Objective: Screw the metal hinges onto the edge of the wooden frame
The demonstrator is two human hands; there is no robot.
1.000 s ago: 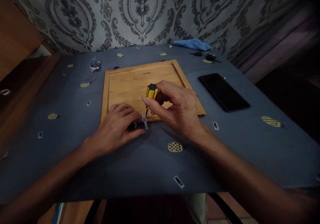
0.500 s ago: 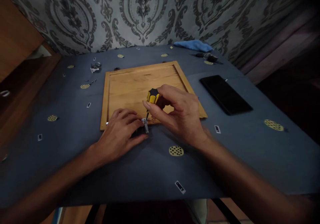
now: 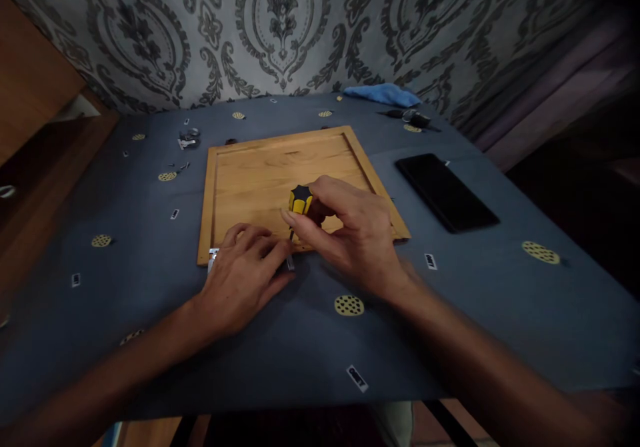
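A wooden cabinet door [image 3: 280, 167] with a raised frame lies on the cloth-covered table. At its near edge, my left hand [image 3: 243, 277] pinches a small metal hinge [image 3: 291, 262], most of which the fingers hide. My right hand [image 3: 357, 230] grips a yellow and black screwdriver [image 3: 301, 200] by the handle between thumb and fingers. The screwdriver stands nearly upright, its shaft reaching down to the hinge; the exact tip is hard to make out. Another shiny metal piece [image 3: 213, 258] shows at the door's near left corner, partly behind my left hand.
A black phone [image 3: 447, 192] lies right of the door. Behind it are a dark tool [image 3: 411, 116] and a blue cloth [image 3: 384, 94]. Far left sit a loose metal hinge [image 3: 189, 138] and some small screws [image 3: 184, 166]. A wooden cabinet [image 3: 40, 80] borders the left side.
The screwdriver handle has turned a little and leans slightly differently. My left hand has shifted slightly, showing more of the metal piece at the left corner. The whole view has moved a little.
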